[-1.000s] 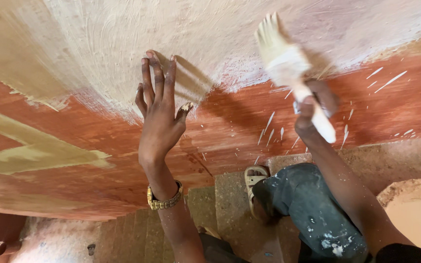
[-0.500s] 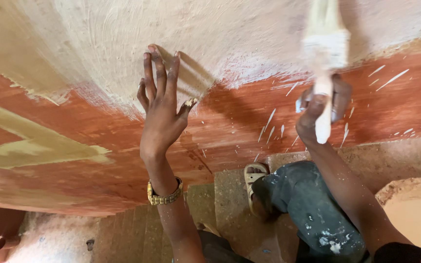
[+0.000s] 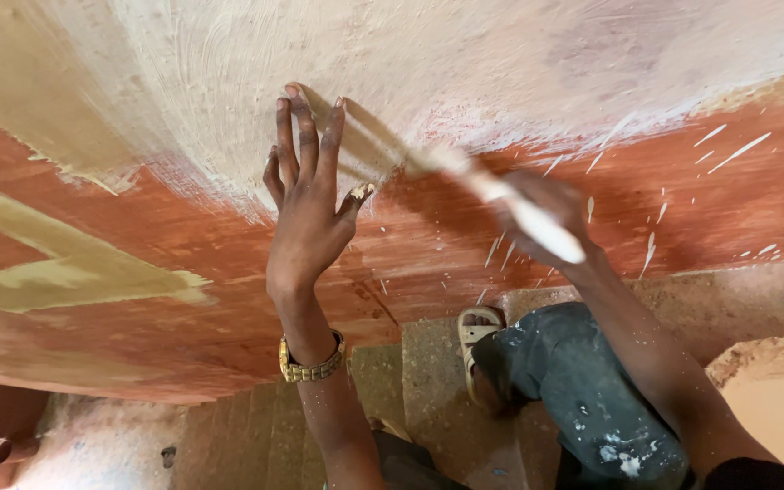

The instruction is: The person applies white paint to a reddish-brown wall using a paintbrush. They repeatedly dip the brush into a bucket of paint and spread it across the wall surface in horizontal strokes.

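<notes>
A red wall (image 3: 183, 236), whitewashed at twelve o'clock; left hand (image 3: 306, 213) spread flat against it, right hand (image 3: 542, 213) gripping a blurred paintbrush (image 3: 465, 172) at three o'clock.

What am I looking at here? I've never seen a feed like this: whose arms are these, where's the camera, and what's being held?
The camera sits on a person's head and looks down along a wall. Both arms are that person's own. The left hand rests flat on the wall, fingers spread, with a gold wristwatch on the wrist. The right hand grips a paintbrush, blurred by motion, its bristles against the wall beside the left hand. The wall is reddish-brown low down and coated pale cream higher up. Below are paint-spattered dark trousers and a sandal.
</notes>
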